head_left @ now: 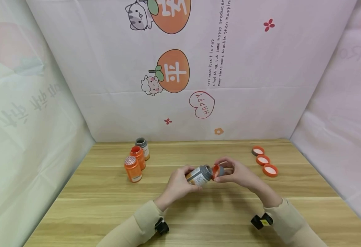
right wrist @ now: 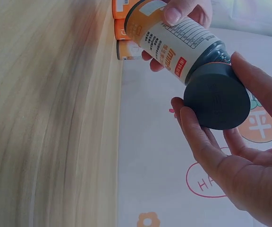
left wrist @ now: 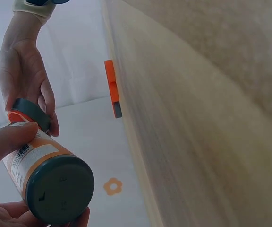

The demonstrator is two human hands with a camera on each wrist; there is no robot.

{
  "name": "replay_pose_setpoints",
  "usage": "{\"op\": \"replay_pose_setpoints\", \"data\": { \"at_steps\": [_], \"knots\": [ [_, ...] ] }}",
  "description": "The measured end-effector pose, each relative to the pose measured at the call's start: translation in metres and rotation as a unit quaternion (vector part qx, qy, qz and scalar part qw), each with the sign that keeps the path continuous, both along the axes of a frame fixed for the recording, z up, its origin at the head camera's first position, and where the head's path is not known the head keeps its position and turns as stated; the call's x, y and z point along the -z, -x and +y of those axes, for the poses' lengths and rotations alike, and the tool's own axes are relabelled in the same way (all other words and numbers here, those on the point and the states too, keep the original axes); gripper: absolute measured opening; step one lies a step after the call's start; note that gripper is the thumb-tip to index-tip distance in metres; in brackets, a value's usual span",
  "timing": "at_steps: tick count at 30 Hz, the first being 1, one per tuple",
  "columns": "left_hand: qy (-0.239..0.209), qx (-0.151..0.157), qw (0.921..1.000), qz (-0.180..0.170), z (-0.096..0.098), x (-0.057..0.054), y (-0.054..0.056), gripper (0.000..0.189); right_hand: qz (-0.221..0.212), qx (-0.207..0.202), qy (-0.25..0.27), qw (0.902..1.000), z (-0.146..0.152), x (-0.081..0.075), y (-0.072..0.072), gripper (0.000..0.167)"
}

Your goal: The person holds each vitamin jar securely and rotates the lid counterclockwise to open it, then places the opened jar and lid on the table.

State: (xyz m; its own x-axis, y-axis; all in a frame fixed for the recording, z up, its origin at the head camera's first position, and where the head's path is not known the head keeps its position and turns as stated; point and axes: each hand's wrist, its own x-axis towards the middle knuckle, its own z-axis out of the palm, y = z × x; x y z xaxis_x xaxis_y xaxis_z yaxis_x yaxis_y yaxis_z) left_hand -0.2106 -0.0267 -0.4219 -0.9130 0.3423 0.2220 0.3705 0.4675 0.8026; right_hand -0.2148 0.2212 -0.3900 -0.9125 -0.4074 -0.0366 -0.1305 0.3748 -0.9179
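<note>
My left hand (head_left: 180,183) grips a labelled supplement bottle (head_left: 199,175) with a grey neck, tilted toward the right above the table. The left wrist view shows the dark base of the bottle (left wrist: 60,189) facing the camera. Between thumb and fingers, my right hand (head_left: 237,175) holds a grey screw cap (right wrist: 216,96) with an orange inside, right at the bottle's mouth. The mouth is open in the head view, with the cap's orange inner side turned toward it. In the right wrist view the cap overlaps the neck of the bottle (right wrist: 178,42).
On the left of the wooden table (head_left: 106,212) stand two orange bottles, the nearer orange bottle (head_left: 133,169) with a silvery top, and a grey-necked bottle (head_left: 142,147). Three caps lie in a row at right, the nearest being an orange cap (head_left: 270,170). White printed cloth (head_left: 245,113) hangs behind.
</note>
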Motion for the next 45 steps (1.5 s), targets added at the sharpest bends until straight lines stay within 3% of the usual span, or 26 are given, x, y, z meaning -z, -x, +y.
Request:
{"op": "replay_pose_setpoints", "data": {
  "at_steps": [11,26,30,36,45],
  "knots": [
    [-0.019,-0.008,0.9998,-0.001,-0.009,0.000,-0.001,0.060,0.006,0.003,0.011,0.9999,0.006,0.002,-0.003,0.068],
    [-0.030,-0.021,0.9993,0.005,-0.021,0.001,-0.001,0.057,0.014,0.010,0.013,0.9998,0.016,0.011,-0.006,0.061],
    [-0.039,-0.019,0.9990,0.012,-0.024,0.002,-0.001,0.057,0.041,0.004,0.010,0.9991,0.018,0.014,-0.006,0.059],
    [-0.053,-0.019,0.9983,0.017,-0.027,0.002,-0.001,0.057,0.090,0.003,-0.037,0.9952,0.021,0.018,-0.006,0.055],
    [-0.059,-0.032,0.9971,0.034,-0.036,0.003,0.000,0.055,0.092,0.013,-0.044,0.9947,0.029,0.023,-0.007,0.053]
  ]
}}
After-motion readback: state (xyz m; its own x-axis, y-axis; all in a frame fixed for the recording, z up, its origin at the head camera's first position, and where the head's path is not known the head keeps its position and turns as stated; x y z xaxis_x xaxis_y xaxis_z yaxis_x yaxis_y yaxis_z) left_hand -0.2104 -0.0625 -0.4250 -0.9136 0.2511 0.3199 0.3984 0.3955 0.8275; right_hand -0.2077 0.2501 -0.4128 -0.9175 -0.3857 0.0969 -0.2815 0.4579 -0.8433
